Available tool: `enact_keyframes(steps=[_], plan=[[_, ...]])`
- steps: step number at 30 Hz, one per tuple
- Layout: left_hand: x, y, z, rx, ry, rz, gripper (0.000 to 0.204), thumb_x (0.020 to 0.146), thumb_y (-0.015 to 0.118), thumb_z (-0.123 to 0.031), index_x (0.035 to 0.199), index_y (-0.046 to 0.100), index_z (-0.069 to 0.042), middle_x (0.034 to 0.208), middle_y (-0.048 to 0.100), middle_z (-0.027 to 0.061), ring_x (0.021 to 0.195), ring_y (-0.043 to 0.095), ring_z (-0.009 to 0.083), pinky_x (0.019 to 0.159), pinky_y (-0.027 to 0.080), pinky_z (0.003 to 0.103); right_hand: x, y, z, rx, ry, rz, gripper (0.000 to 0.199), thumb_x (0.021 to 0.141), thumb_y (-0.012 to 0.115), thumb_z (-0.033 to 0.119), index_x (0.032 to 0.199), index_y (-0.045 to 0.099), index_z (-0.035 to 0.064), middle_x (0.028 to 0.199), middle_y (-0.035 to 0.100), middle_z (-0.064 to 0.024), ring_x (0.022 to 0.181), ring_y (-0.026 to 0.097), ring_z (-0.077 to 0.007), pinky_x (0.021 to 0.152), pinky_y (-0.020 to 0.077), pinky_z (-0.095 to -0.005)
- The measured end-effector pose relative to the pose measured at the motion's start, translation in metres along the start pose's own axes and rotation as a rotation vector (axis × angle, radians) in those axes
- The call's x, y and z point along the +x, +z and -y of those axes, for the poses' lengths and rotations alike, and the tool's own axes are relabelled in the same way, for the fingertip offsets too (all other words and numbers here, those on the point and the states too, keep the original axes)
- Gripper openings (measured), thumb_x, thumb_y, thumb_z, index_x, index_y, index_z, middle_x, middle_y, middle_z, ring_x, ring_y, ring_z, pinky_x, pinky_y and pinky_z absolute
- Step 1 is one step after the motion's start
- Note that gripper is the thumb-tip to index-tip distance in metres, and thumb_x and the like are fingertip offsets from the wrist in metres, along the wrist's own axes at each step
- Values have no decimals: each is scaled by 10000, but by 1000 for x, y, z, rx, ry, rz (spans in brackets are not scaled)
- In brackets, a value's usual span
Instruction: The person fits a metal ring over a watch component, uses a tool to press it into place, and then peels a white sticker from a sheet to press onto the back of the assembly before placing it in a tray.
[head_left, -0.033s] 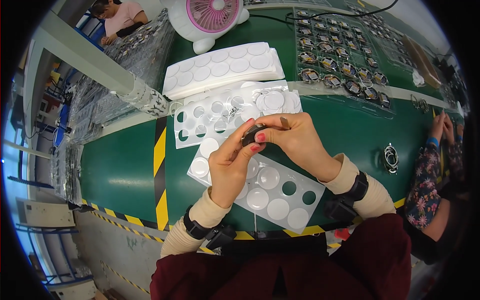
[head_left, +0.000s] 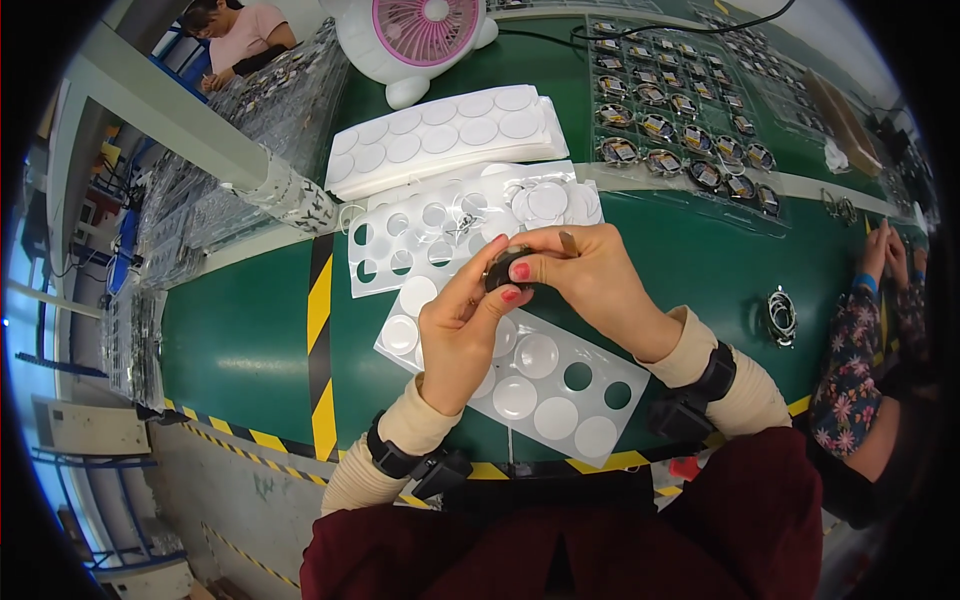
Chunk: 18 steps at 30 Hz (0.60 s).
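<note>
Over the green table [head_left: 240, 340], my left hand [head_left: 455, 340] and my right hand [head_left: 600, 285] meet on a small dark round part [head_left: 500, 272], pinched between the fingertips of both. My right hand also keeps a thin brownish stick-like tool [head_left: 567, 243] between its fingers. Under my hands lies a white sheet [head_left: 560, 405] of round clear pads, with some holes where pads are gone. A second such sheet [head_left: 400, 245], mostly holes, lies just beyond my hands.
A stack of white pad sheets [head_left: 450, 125] and a pink-and-white desk fan [head_left: 420, 35] stand at the back. Trays of round dark parts [head_left: 680, 110] fill the back right. A coiled metal part [head_left: 780, 315] lies right. A co-worker's hands [head_left: 880, 255] work at the right edge; another person [head_left: 240, 35] sits far left.
</note>
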<state>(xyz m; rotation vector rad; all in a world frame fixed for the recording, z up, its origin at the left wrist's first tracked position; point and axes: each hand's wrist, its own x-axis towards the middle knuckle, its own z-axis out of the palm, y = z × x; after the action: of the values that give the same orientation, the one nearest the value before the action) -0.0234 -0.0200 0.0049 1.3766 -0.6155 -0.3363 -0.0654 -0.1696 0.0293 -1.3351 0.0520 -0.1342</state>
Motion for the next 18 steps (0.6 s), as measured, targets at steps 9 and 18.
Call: enact_keyframes(steps=[9,18], plan=[[2,3,2,-153,-133,14,420,870,486,32,1279,401,1,1064,562,90,924,555,137,820,520,303,3,-4,7,-230,74,17,171,796,617,61,924,630,-51,763,625,-41,680,546,-59,614,456,-190],[12,-1,1,-363,-252,46,420,889,464,-7,1298,367,-5,1100,554,120,974,577,200,837,508,317,15,-11,12,-339,245,-32,172,829,588,91,955,632,-18,709,602,-32,576,482,-30,496,382,-172]])
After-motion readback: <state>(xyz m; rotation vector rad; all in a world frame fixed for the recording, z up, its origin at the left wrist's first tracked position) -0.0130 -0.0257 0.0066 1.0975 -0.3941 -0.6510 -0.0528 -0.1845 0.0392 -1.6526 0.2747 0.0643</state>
